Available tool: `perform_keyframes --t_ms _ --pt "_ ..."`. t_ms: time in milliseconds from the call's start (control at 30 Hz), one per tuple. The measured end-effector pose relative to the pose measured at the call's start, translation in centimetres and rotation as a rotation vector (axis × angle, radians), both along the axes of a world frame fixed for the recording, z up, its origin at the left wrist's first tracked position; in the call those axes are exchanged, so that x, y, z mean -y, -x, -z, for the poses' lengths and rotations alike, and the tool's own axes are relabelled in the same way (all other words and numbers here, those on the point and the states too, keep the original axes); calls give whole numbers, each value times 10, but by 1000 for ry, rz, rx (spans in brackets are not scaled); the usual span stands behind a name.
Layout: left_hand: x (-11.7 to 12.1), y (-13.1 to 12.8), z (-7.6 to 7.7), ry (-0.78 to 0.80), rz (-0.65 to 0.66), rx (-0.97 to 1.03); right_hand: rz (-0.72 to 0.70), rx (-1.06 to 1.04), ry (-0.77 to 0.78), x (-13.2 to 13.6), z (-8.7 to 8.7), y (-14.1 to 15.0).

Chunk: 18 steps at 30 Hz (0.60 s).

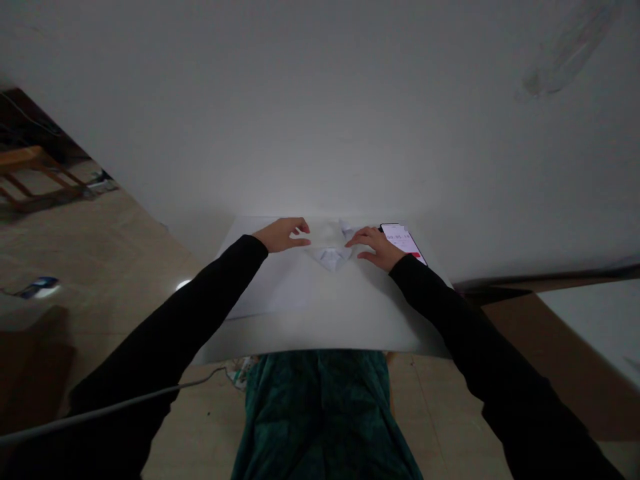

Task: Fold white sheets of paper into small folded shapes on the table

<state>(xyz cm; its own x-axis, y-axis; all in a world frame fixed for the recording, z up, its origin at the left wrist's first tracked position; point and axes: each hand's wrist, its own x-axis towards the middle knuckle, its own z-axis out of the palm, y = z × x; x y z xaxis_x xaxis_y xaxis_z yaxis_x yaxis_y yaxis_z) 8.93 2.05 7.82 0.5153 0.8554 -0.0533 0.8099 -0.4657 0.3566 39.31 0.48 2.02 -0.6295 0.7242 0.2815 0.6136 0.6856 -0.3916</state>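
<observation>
A folded piece of white paper (333,259) lies on the white table (360,327), its pointed end towards me. To its left, my left hand (284,235) is open, with a gap between thumb and curved fingers and nothing visible in it. My right hand (377,248) is at the paper's right side, its fingers apart and their tips close to or touching the paper; I cannot tell which. A raised white paper tip (345,228) shows just beyond those fingers. Under my left hand a large white sheet (273,283) lies flat.
A phone (400,240) with a lit timer screen lies beside my right hand. The white wall (320,120) rises at the table's far edge. A grey cable (115,405) crosses my left sleeve. A wooden stool (30,160) stands on the floor at far left.
</observation>
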Motion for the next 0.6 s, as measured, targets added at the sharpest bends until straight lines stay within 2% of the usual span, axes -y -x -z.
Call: perform_keyframes --t_ms 33,100,167,200,300,400,500,600 --pt "0 13 -1 -66 -107 -87 -27 -12 18 -1 0 1" --pt "3 39 2 -152 -477 -265 -76 -52 49 -3 1 4" --pt "8 62 9 -146 -809 -371 -105 -92 45 -3 4 9" --pt "11 72 14 -118 -891 -382 -110 -108 32 -3 5 12" --pt "21 90 30 -44 -943 -371 -109 -134 9 0 9 20" --pt "27 96 43 -59 -976 -340 -100 -118 20 1 11 24" --pt "29 98 51 -99 -1051 -299 -78 -88 13 1 10 26" --pt "30 100 55 -76 -1098 -260 10 -91 -12 -4 6 30"
